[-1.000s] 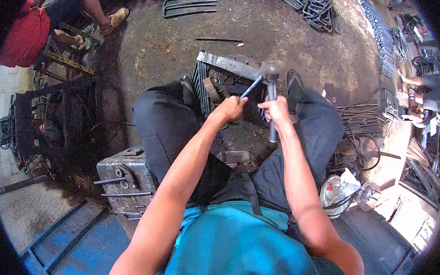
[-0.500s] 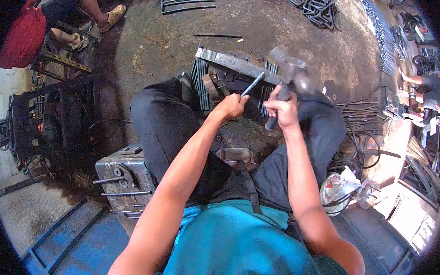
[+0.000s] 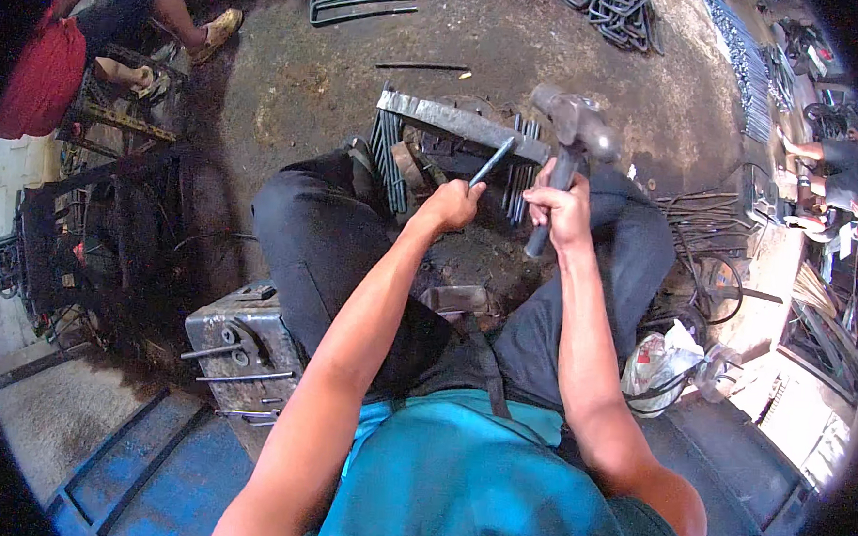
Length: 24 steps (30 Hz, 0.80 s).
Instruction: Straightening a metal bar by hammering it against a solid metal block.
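We found the left hand (image 3: 455, 206) closed around a slim, straight metal rod (image 3: 493, 162), its far tip at a long, scuffed grey bar (image 3: 446, 120). We noted the right hand (image 3: 567, 212) wrapped around the hammer (image 3: 580, 128), its dull, rounded head near the bar's right end. Thin rods (image 3: 386, 154) slanted beneath the left end.

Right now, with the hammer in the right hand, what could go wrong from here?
The hammer might miss the metal rod and hit the bare left hand gripping it. The rod's tip, at the grey bar, could skid under a blow. A deflected swing might catch the nearby right leg.
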{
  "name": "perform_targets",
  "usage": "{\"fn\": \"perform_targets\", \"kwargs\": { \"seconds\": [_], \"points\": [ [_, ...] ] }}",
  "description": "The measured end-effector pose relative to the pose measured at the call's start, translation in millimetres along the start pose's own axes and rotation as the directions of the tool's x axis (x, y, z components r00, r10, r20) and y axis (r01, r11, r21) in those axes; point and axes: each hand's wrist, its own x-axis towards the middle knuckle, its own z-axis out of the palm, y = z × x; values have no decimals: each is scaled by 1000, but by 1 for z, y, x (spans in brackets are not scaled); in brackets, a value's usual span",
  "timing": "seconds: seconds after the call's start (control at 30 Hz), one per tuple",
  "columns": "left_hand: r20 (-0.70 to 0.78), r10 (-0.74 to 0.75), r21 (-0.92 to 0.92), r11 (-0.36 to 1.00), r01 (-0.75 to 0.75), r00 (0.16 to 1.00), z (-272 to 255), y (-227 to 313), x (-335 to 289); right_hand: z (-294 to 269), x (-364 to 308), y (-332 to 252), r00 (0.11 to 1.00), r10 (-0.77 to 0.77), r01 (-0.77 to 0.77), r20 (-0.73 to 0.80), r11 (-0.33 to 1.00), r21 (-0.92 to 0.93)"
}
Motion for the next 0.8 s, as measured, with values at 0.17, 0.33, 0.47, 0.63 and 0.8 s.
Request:
{"fn": "perform_targets", "kwargs": {
  "seconds": [0.17,0.33,0.47,0.63,0.8],
  "points": [
    [-23,3,-13,1000,-3,1000,2,-7,3,-8,15,32,993,122,-122,-11,988,-90],
    [-35,-26,-20,999,25,999,8,-5,2,-14,16,36,969,202,-226,-145,957,-182],
    [-2,7,-35,999,-7,1000,1,-1,-3,2,-3,1,996,69,-71,-49,997,-35],
    [-13,-18,12,1000,18,1000,0,-9,0,15,-12,-19,988,-148,149,54,988,-27],
    [33,-10,-10,1000,11,999,5,1,5,-17,19,44,970,158,-210,-185,929,-305]
  ]
}}
